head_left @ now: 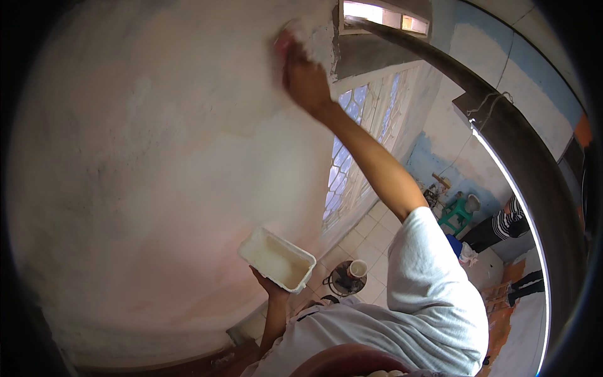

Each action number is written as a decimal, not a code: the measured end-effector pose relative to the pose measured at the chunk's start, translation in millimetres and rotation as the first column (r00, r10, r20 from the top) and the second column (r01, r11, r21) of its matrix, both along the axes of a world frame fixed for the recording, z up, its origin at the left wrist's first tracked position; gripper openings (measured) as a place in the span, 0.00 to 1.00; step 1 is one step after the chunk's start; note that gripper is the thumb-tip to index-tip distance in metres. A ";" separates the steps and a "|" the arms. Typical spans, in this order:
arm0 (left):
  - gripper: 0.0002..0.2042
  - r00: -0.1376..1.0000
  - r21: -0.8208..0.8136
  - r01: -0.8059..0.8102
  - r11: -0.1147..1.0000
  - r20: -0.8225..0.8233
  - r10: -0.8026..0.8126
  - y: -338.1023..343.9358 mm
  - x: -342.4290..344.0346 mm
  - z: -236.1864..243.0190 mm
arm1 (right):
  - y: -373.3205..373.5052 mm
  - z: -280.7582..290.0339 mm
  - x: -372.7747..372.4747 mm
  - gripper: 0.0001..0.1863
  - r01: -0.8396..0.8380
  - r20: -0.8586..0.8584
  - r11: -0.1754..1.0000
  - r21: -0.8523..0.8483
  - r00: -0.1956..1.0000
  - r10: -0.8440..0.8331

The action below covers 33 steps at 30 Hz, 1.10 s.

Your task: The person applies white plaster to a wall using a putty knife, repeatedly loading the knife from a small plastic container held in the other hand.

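Note:
Raised high in front of me, my right hand (306, 81) is closed around a red, flat-looking tool (284, 45), which is smeared by motion and cannot be told exactly. The tool is up against the patchy white wall (188, 144), beside a rough plaster edge near a small window opening. Low in front, my left hand (270, 286) grips a white rectangular plastic tub (290, 244) from beneath and along its side. Pale residue coats the inside of the tub, which tilts towards the wall.
A barred window (361, 125) is right of my raised arm. Below stands a round stool (345, 279) bearing a white cup (357, 269). A dark beam (477, 81) curves overhead. Farther right are a green stool (457, 213) and a person in stripes (502, 221).

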<state>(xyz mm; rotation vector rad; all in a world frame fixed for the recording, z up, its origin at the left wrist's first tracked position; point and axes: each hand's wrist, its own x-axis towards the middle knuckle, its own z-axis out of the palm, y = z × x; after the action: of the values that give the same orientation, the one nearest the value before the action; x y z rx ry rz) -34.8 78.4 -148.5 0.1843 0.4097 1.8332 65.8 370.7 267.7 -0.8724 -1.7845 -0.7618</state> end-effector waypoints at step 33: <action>0.41 0.838 -0.234 -0.537 0.811 -0.263 0.479 -50.8 -46.0 155.2 | -212.7 -154.0 31.1 0.16 -0.886 -0.898 -0.394 -0.243 0.359 -0.254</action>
<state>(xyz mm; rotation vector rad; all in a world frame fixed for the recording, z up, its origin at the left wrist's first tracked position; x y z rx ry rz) -80.8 27.5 6.7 0.0384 0.9439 2.2593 96.9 158.0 113.7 -0.8202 -1.2162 1.9543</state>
